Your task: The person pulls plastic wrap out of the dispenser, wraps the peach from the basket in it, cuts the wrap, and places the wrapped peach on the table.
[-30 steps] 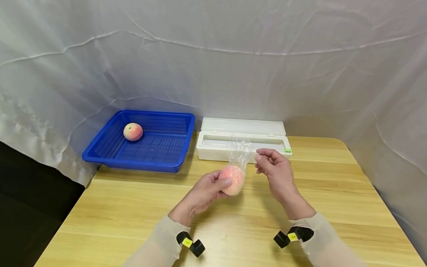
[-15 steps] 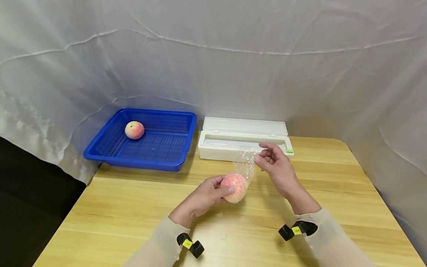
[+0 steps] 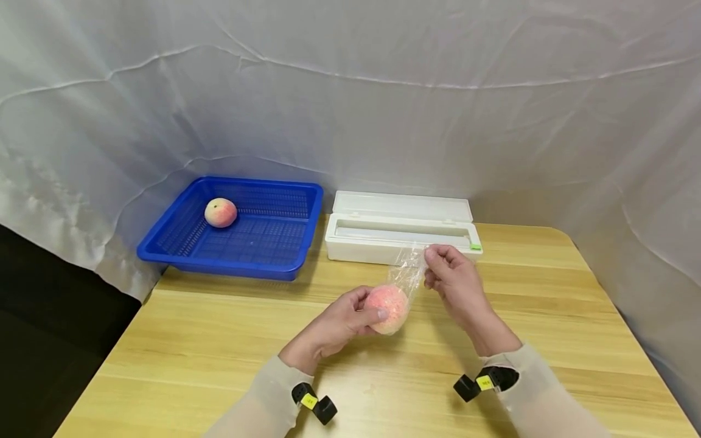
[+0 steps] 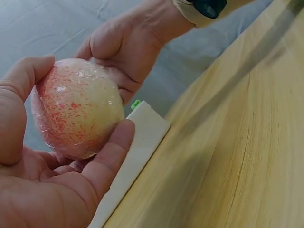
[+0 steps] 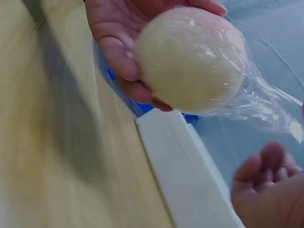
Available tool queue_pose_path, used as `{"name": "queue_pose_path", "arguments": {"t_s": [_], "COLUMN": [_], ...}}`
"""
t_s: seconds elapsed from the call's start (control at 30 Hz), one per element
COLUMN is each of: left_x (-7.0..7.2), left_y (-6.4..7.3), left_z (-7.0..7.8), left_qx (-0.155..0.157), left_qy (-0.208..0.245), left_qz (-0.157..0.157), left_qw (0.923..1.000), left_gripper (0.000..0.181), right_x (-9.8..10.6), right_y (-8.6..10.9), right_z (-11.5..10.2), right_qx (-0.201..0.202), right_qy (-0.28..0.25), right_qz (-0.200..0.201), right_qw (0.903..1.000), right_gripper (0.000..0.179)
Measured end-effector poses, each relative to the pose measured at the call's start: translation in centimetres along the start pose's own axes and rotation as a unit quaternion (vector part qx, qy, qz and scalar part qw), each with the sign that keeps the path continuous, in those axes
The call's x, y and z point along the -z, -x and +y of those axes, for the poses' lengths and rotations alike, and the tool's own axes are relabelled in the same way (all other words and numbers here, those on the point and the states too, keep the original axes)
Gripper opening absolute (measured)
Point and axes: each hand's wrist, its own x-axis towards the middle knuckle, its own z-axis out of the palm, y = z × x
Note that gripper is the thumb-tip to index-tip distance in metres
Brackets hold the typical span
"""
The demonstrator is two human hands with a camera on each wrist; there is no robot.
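Note:
My left hand (image 3: 344, 320) grips a pink and cream peach (image 3: 387, 309) above the table, thumb over its near side and fingers beneath. Clear plastic wrap (image 3: 406, 267) covers the peach tightly, as its shiny, creased surface (image 4: 78, 109) in the left wrist view shows. A loose tail of the plastic wrap (image 5: 266, 104) stretches away from the fruit. My right hand (image 3: 457, 283) pinches the end of that tail between thumb and forefinger, up and to the right of the peach. In the right wrist view the other fingers (image 5: 273, 159) of this hand are curled in.
At the back left a blue plastic basket (image 3: 230, 267) contains a second, unwrapped peach (image 3: 221, 213). A white wrap dispenser box (image 3: 356, 250) with its lid (image 3: 400, 207) raised stands behind my hands, a green cutter tab (image 3: 475, 247) at its right end. Pale curtains (image 3: 383, 121) surround the wooden table (image 3: 219, 365).
The peach has come slightly nearer and to the right in my left hand. My right hand rose a little, its fingers spreading, then lowered and pinched the wrap's end.

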Motion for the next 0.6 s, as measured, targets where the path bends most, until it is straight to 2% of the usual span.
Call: {"name": "queue_pose_path", "arguments": {"t_s": [0.07, 0.13, 0.2, 0.27, 0.37, 0.43, 0.5, 0.6], "left_x": [0.0, -0.1, -0.3, -0.6, -0.9, -1.0, -1.1, -1.2], "left_y": [0.0, 0.0, -0.1, -0.2, -0.2, -0.2, -0.1, -0.1], "left_z": [0.0, 0.1, 0.1, 0.2, 0.3, 0.4, 0.5, 0.6], "left_qx": [-0.003, -0.006, -0.007, -0.007, -0.008, -0.008, -0.008, -0.013], "left_qy": [0.009, 0.015, 0.016, 0.015, 0.015, 0.018, 0.018, -0.004], "left_qz": [0.002, 0.004, 0.005, 0.005, 0.008, 0.011, 0.018, 0.036], "left_qw": [1.0000, 0.9999, 0.9998, 0.9999, 0.9998, 0.9997, 0.9996, 0.9993], "left_gripper": [0.054, 0.053, 0.053, 0.053, 0.054, 0.054, 0.056, 0.059], "right_x": [-0.1, -0.4, -0.9, -1.6, -2.3, -2.4, -2.2, -2.1], "right_y": [0.5, 1.0, 1.3, 1.5, 1.6, 1.6, 1.7, 1.7], "right_z": [0.4, 0.9, 1.5, 1.9, 2.3, 2.4, 2.4, 2.4], "right_qx": [-0.019, -0.032, -0.025, -0.012, 0.001, -0.003, -0.011, -0.021], "right_qy": [-0.009, 0.004, 0.030, 0.053, 0.044, 0.014, -0.008, -0.008], "right_qz": [-0.047, -0.074, -0.055, -0.009, 0.050, 0.042, 0.005, -0.019], "right_qw": [0.9987, 0.9968, 0.9977, 0.9985, 0.9978, 0.9990, 0.9999, 0.9996], "right_gripper": [0.019, 0.018, 0.016, 0.018, 0.028, 0.025, 0.019, 0.026]}}
